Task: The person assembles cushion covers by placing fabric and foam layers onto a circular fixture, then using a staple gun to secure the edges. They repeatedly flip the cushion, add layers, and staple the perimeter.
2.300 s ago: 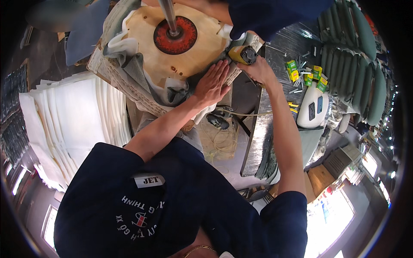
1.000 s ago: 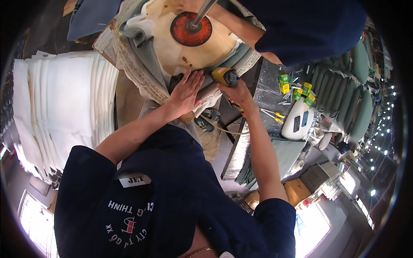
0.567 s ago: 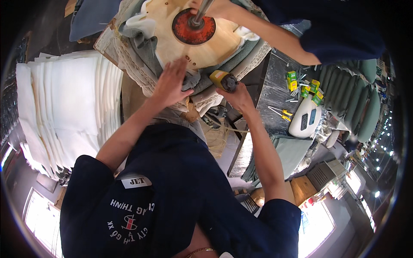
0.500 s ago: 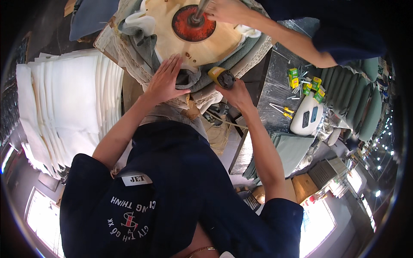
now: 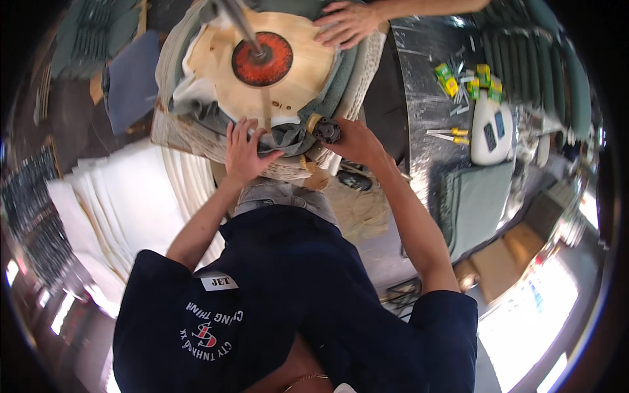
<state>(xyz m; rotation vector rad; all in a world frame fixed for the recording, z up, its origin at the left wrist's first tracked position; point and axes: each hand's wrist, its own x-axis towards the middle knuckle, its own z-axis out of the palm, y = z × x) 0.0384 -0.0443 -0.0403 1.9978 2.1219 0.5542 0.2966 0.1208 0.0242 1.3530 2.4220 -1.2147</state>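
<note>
A pale wooden board [image 5: 301, 82] lies on grey fabric [image 5: 213, 119] with white padding [image 5: 196, 95] showing between them. A metal rod [image 5: 237, 23] stands on the red disc [image 5: 278, 62] at the board's middle. My left hand [image 5: 244, 154] rests at the near edge, fingers apart and slightly bent over the fabric, thumb out to the right. In my right hand [image 5: 359, 143] is a yellow and black staple gun [image 5: 324, 128], its head close to the fabric edge; its nose is hidden. Another person's hand [image 5: 347, 25] lies spread on the board's far right edge.
White padding sheets [image 5: 137, 196] are stacked at the left. On the dark table [image 5: 422, 85] at the right lie green-yellow boxes [image 5: 447, 80], loose staple strips, yellow-handled tools [image 5: 452, 135] and a white moulded piece [image 5: 488, 131]. Grey-green cushions [image 5: 534, 72] stand behind.
The other person's hand has left the rod and now lies on the board's edge. My left fingers have drawn back toward the fabric edge. The whole view has shifted.
</note>
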